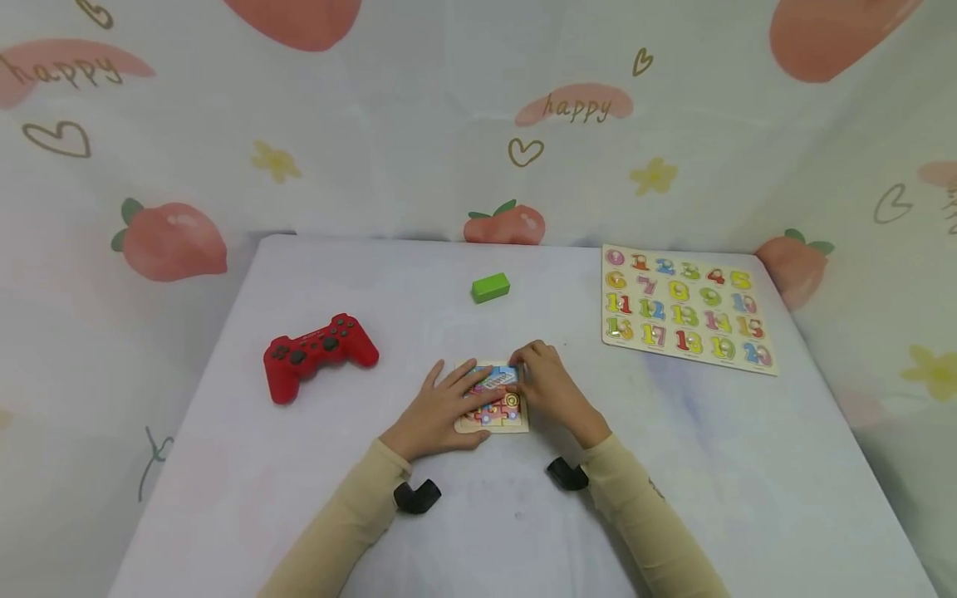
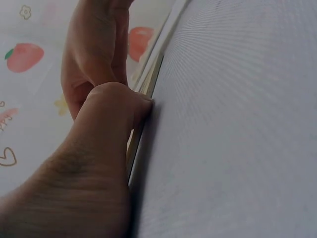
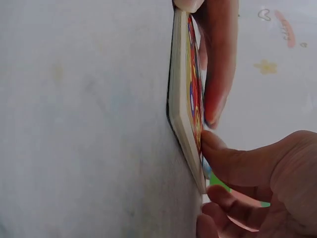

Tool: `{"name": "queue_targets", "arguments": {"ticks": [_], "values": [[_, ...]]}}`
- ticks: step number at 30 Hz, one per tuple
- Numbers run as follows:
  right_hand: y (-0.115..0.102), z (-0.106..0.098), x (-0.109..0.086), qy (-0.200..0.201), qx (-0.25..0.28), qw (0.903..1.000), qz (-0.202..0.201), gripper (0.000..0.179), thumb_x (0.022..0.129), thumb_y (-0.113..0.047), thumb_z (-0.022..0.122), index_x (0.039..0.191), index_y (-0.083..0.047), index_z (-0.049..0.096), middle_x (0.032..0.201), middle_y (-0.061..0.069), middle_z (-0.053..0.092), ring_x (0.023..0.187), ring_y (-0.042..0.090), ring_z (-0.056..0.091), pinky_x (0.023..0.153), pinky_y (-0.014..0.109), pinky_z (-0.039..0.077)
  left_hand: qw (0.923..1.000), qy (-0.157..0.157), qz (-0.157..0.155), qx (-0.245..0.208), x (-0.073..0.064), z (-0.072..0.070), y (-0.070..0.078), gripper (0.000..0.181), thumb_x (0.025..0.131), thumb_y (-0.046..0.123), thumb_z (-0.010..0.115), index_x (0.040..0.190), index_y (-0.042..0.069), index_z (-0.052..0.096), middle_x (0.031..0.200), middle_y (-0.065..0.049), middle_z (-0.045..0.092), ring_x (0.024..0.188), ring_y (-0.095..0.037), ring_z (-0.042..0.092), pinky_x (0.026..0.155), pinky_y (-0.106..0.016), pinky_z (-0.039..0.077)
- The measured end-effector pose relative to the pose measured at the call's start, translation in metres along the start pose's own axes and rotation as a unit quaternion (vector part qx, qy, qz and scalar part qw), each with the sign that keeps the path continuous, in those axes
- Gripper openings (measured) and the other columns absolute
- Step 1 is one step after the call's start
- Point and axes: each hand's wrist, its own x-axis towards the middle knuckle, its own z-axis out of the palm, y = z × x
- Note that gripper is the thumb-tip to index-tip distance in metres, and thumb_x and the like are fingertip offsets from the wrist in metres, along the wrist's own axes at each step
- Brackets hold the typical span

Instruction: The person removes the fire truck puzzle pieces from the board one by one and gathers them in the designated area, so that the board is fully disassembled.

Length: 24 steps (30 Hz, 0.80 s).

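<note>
A small jigsaw puzzle (image 1: 489, 428) in a pale wooden tray lies flat on the table, its picture blue at the top and red and yellow below. My left hand (image 1: 446, 413) rests over its left side, fingers spread across the pieces and the thumb along the near edge. At the upper right corner is my right hand (image 1: 552, 388), its fingers curled. In the right wrist view the right thumb (image 3: 233, 161) lies against the puzzle's face. A light-blue puzzle piece (image 3: 207, 171) shows slightly raised between this thumb and the fingers, which hide most of it.
A red game controller (image 1: 321, 353) lies to the left. Beyond the puzzle sits a green block (image 1: 490, 287). At the back right is a number board (image 1: 688, 309) with colourful numerals. Black curved pieces (image 1: 417, 497) are at both wrists. A printed curtain hangs behind the table.
</note>
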Motion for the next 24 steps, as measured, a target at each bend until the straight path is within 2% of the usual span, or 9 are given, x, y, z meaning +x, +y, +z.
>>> {"name": "queue_targets", "arguments": {"ticks": [5, 10, 18, 24], "values": [[-0.0012, 0.0016, 0.0009, 0.004, 0.012, 0.9999, -0.004, 0.02, 0.082, -0.009, 0.074, 0.096, -0.004, 0.061, 0.106, 0.013, 0.054, 0.098, 0.029, 0.048, 0.086, 0.041, 0.042, 0.9998, -0.006, 0.011, 0.012, 0.0013, -0.0003, -0.0001, 0.057, 0.087, 0.055, 0.056, 0.141, 0.039, 0.046, 0.153, -0.001, 0.035, 0.144, -0.025, 0.025, 0.109, -0.064, 0.017], [-0.0016, 0.0015, 0.0004, -0.001, 0.011, 0.9999, -0.007, 0.026, 0.084, -0.011, 0.073, 0.105, -0.002, 0.061, 0.11, 0.013, 0.054, 0.102, 0.029, 0.049, 0.088, 0.042, 0.043, 0.9997, -0.015, 0.001, 0.019, 0.0019, 0.0033, 0.0013, 0.056, 0.088, 0.055, 0.052, 0.142, 0.04, 0.044, 0.155, 0.0, 0.032, 0.144, -0.025, 0.023, 0.109, -0.064, 0.015], [-0.0012, -0.0002, 0.0002, 0.002, 0.018, 0.9998, 0.0, 0.019, 0.088, -0.013, 0.069, 0.103, -0.006, 0.061, 0.107, 0.012, 0.055, 0.099, 0.029, 0.048, 0.085, 0.041, 0.043, 0.9995, -0.014, -0.02, 0.021, 0.001, 0.0064, 0.0031, 0.059, 0.088, 0.066, 0.049, 0.141, 0.041, 0.044, 0.154, 0.003, 0.032, 0.144, -0.022, 0.023, 0.111, -0.062, 0.013], [0.0044, 0.0018, 0.0037, 0.02, 0.072, 0.9972, 0.011, 0.006, 0.093, -0.008, 0.06, 0.099, -0.006, 0.061, 0.096, 0.007, 0.063, 0.087, 0.02, 0.055, 0.08, 0.037, 0.048, 0.999, -0.023, -0.039, 0.002, 0.0023, 0.0021, 0.0086, 0.057, 0.089, 0.062, 0.051, 0.14, 0.038, 0.047, 0.154, 0.002, 0.034, 0.144, -0.024, 0.022, 0.111, -0.064, 0.01]]}}
